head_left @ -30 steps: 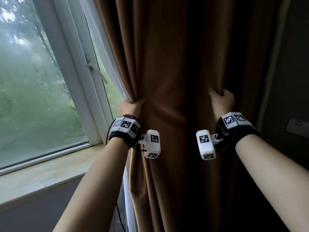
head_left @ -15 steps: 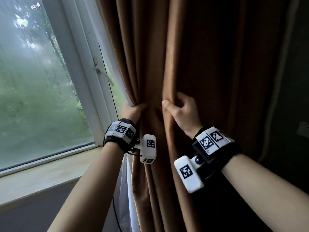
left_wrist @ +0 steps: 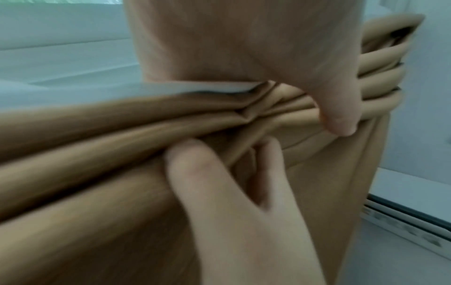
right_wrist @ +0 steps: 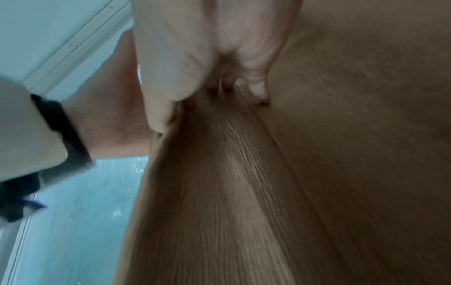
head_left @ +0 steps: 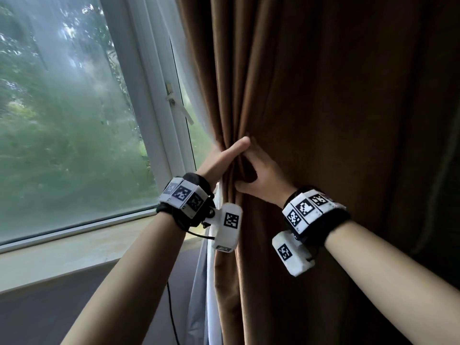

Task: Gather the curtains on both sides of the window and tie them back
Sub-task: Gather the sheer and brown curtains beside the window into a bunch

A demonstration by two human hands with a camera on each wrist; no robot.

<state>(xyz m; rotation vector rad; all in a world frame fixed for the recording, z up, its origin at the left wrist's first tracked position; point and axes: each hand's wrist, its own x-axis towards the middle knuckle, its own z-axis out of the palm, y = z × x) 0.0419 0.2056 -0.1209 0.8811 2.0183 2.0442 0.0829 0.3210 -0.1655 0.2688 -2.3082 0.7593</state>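
Note:
A brown curtain (head_left: 311, 120) hangs in vertical folds at the right of the window. My left hand (head_left: 227, 155) holds its gathered window-side edge, thumb laid across the front of the folds and fingers hidden behind. My right hand (head_left: 260, 171) touches the left one, its fingers curled into a fold that it grips. In the left wrist view the thumb (left_wrist: 339, 119) hooks over the bunched folds (left_wrist: 97, 146), and the right hand's fingers (left_wrist: 219, 183) dig in below. The right wrist view shows my right hand (right_wrist: 195, 57) on the cloth (right_wrist: 244, 192).
A white sheer curtain (head_left: 211, 282) hangs behind the brown one's edge. The window pane (head_left: 62, 120) with a white handle (head_left: 179, 108) is at the left, above a pale sill (head_left: 74, 252). A black cable (head_left: 171, 314) hangs under the sill. A dark wall (head_left: 445, 195) stands at the far right.
My right hand has dragged curtain folds leftward from the curtain's right side until it meets the left hand. The left hand has stayed at the window-side edge, its thumb now stretched over the folds.

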